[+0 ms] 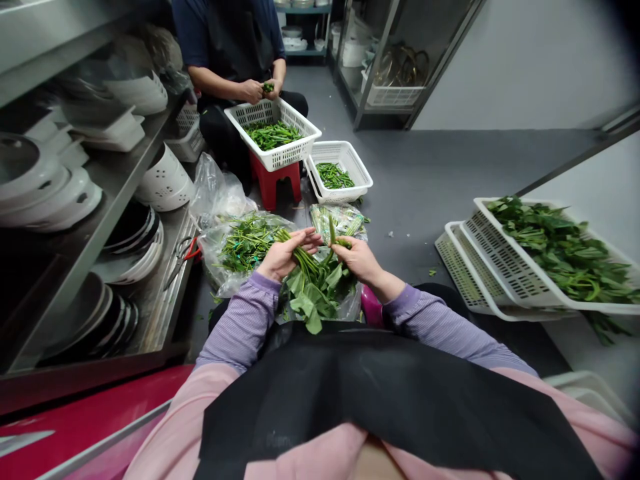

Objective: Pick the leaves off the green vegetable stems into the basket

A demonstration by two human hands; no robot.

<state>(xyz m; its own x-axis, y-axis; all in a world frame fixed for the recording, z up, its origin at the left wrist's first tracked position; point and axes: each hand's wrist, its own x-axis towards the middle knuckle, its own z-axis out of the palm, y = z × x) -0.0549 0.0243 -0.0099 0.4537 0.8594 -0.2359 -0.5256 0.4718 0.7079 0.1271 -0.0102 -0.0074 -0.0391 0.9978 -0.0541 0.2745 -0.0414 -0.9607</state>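
My left hand (289,253) holds a bunch of long-stemmed leafy greens (313,297), its fingers stretched toward the right and the stems lying across the palm. The broad leaves hang down toward my lap. Close by on the right, my right hand (359,260) pinches a green stem (332,230) that points upward between thumb and fingers. A clear plastic bag (213,243) lies open on the floor to the left, with cut green stems (245,243) in it. Beyond my hands is another plastic-wrapped bundle of greens (340,219).
A co-worker (233,47) sits opposite behind a white basket (274,159) on a red stool (273,187). Another white basket (357,193) holds cut stems. Stacked baskets (510,260) with leafy greens stand right. Scissors (183,257) lie on the left shelf (155,313) beside stacked dishes.
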